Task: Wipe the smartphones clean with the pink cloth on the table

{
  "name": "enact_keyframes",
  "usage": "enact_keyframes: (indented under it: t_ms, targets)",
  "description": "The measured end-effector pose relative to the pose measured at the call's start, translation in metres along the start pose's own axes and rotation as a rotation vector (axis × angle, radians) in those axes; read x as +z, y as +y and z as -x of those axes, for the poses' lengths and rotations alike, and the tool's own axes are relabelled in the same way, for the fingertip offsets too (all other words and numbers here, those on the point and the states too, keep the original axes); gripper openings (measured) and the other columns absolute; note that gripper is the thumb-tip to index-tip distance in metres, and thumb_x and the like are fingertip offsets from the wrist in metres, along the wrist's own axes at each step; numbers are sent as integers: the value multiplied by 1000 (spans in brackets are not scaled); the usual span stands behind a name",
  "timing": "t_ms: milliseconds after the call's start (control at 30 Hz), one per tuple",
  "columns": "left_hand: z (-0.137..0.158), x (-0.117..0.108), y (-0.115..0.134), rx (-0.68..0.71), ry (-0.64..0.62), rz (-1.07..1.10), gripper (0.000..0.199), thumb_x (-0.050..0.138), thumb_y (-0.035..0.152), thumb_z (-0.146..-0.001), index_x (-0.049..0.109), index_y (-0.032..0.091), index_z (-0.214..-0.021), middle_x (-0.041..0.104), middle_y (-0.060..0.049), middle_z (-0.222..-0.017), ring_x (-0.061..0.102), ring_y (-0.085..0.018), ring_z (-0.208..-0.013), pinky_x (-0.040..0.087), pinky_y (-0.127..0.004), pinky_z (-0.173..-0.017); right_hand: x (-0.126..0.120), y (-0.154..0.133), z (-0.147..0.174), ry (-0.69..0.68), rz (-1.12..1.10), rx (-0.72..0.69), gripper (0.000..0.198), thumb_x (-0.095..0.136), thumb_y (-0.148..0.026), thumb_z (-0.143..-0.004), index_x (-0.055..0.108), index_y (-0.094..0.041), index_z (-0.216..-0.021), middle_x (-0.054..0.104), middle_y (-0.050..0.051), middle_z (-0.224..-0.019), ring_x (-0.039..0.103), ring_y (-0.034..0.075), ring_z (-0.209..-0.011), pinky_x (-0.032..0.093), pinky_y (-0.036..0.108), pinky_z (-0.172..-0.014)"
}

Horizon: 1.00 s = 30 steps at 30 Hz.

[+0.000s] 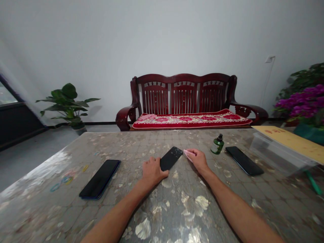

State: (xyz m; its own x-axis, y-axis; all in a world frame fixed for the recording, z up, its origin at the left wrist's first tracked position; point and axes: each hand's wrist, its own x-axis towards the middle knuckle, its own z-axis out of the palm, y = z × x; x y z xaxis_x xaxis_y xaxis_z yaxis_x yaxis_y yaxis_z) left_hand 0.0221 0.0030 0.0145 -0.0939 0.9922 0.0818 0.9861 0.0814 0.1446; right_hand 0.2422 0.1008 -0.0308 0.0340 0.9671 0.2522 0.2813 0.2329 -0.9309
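Observation:
A black smartphone (171,158) lies at a slant on the table, its far end speckled with pale spots or drops. My left hand (152,170) grips its near end, with the thumb along one edge and the fingers on the other. In my right hand (198,160) is a folded pink cloth (187,153), pinched by the fingers close to the phone's far right corner. To the right of that hand stands a small green bottle (217,145) with a black top. Two more dark phones lie flat, one phone (100,179) at left and another phone (243,160) at right.
Several coloured rubber bands (66,180) lie on the patterned table (162,206) at left. A clear plastic box (275,153) with a yellow board (293,140) on it stands at right, near a green stick (313,183). Beyond the table is a wooden bench (183,98).

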Motion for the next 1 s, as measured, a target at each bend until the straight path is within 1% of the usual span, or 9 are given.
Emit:
enact_keyframes:
  t_ms: [133, 233, 333, 433, 633, 800, 900, 1000]
  targets:
    - [-6, 3, -9, -67, 60, -41, 59, 61, 49, -76, 61, 14, -122, 65, -18, -111, 64, -35, -103, 43, -45, -92, 2, 5, 0, 33, -28, 16, 44, 71, -53, -67, 77, -15, -88, 77, 9, -85, 69, 25, -79, 53, 34, -74]
    - [-15, 4, -17, -140, 78, -57, 62, 60, 50, -77, 57, 15, -127, 65, -18, -112, 63, -35, -104, 43, -45, -91, 3, 4, 1, 41, -51, 19, 46, 73, -56, -66, 77, -15, -86, 77, 9, -84, 69, 25, -77, 52, 33, -72]
    - [-25, 2, -23, -202, 69, -66, 61, 59, 51, -77, 58, 15, -125, 65, -18, -112, 64, -36, -103, 45, -45, -90, 3, 0, 2, 48, -80, 22, 45, 74, -57, -64, 78, -16, -83, 77, 9, -81, 68, 24, -76, 52, 33, -71]
    - [-28, -1, -28, -230, 58, -77, 59, 59, 52, -76, 59, 13, -120, 65, -19, -110, 64, -37, -101, 46, -46, -89, 3, -4, 4, 47, -86, 19, 43, 74, -56, -64, 78, -17, -82, 77, 8, -79, 68, 24, -75, 52, 33, -71]
    - [-27, -7, -34, -234, 5, -90, 59, 58, 51, -75, 59, 15, -122, 65, -20, -112, 66, -37, -102, 48, -48, -87, 3, -5, 5, 48, -90, 12, 39, 73, -53, -65, 78, -17, -82, 76, 8, -80, 67, 23, -75, 52, 33, -71]
    - [-32, -14, -32, -275, -100, -57, 64, 62, 53, -73, 58, 15, -124, 63, -22, -118, 64, -38, -107, 48, -47, -89, 3, -5, 8, 45, -28, -32, 34, 70, -48, -68, 77, -18, -83, 76, 8, -81, 67, 23, -76, 51, 33, -74]
    - [-35, -16, -31, -296, -156, 11, 71, 66, 56, -70, 55, 16, -128, 61, -22, -125, 63, -37, -110, 49, -44, -88, 7, -9, 14, -11, 14, -114, 26, 67, -41, -72, 77, -20, -81, 75, 6, -82, 66, 21, -77, 51, 32, -74]
    - [-38, -15, -31, -304, -168, 72, 75, 70, 56, -67, 54, 15, -127, 61, -22, -127, 64, -37, -109, 49, -41, -85, 14, -16, 21, -95, 33, -173, 21, 64, -37, -74, 77, -21, -81, 74, 5, -81, 65, 20, -76, 50, 30, -74]
